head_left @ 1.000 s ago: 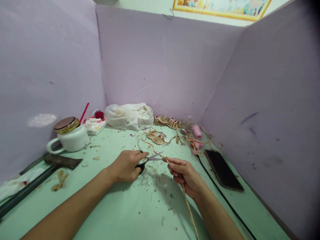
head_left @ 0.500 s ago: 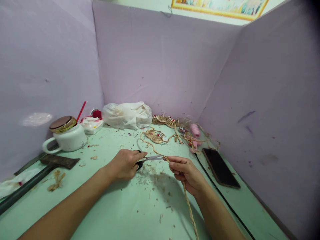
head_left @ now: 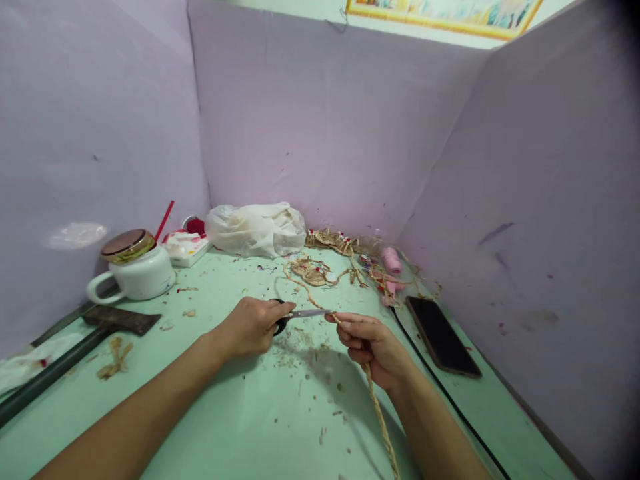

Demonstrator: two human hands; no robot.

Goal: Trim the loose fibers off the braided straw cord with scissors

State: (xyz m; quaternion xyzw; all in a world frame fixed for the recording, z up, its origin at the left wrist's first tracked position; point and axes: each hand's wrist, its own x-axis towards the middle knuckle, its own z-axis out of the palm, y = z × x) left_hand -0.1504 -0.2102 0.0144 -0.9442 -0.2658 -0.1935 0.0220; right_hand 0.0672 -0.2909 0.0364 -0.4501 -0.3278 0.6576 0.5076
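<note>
My left hand (head_left: 255,325) is closed round the black handles of a pair of scissors (head_left: 306,313), whose blades point right and lie nearly together. Their tips meet a braided straw cord (head_left: 379,407) at the fingertips of my right hand (head_left: 367,340). That hand pinches the cord between thumb and fingers. One length of the cord hangs down from the palm toward the table's near edge. Beyond the blades, a thinner stretch runs up to a woven straw piece (head_left: 309,271) with a small red bead on it.
To the left are a white mug (head_left: 145,275) with a gold-rimmed lid and a hammer (head_left: 120,320). At the back sit a white plastic bag (head_left: 257,229), more straw pieces (head_left: 333,241) and a pink thread spool (head_left: 391,260). A phone (head_left: 444,337) and black cable (head_left: 445,393) lie right.
The scissor blades have closed from slightly parted to nearly together at the cord. Both hands stay in almost the same place.
</note>
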